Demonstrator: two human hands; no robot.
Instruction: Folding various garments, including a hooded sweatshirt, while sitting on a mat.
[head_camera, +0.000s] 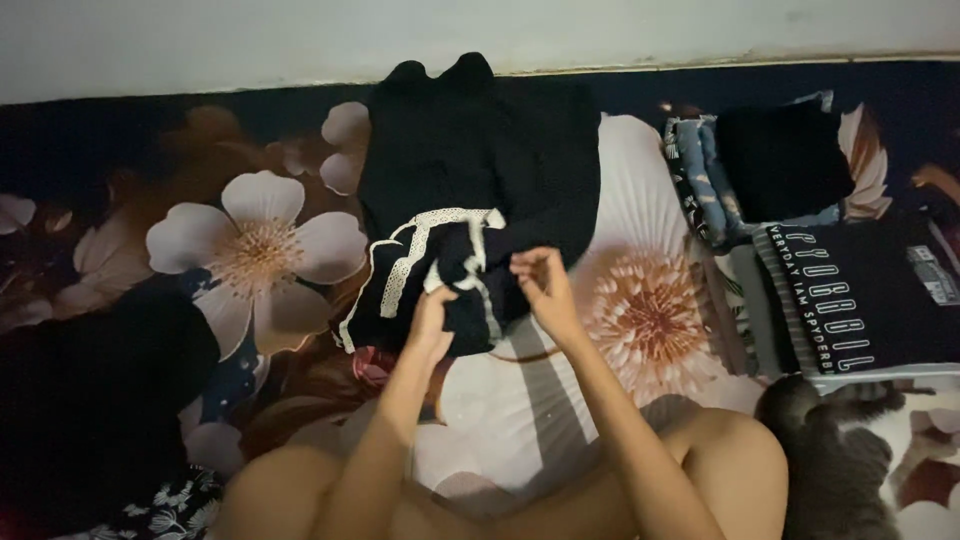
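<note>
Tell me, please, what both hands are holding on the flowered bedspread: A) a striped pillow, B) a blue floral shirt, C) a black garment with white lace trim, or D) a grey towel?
C: the left hand and right hand both grip the near edge of the black garment with white lace trim spread on the flowered bedspread.

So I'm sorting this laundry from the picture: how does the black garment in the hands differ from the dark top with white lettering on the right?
The black garment has cream lace trim; the dark lettered top carries printed white text. The black garment lies loosely spread, its hem gripped by the left hand and right hand; the lettered top lies folded flat and untouched. Both are dark and rest on the floral bedsheet.
</note>
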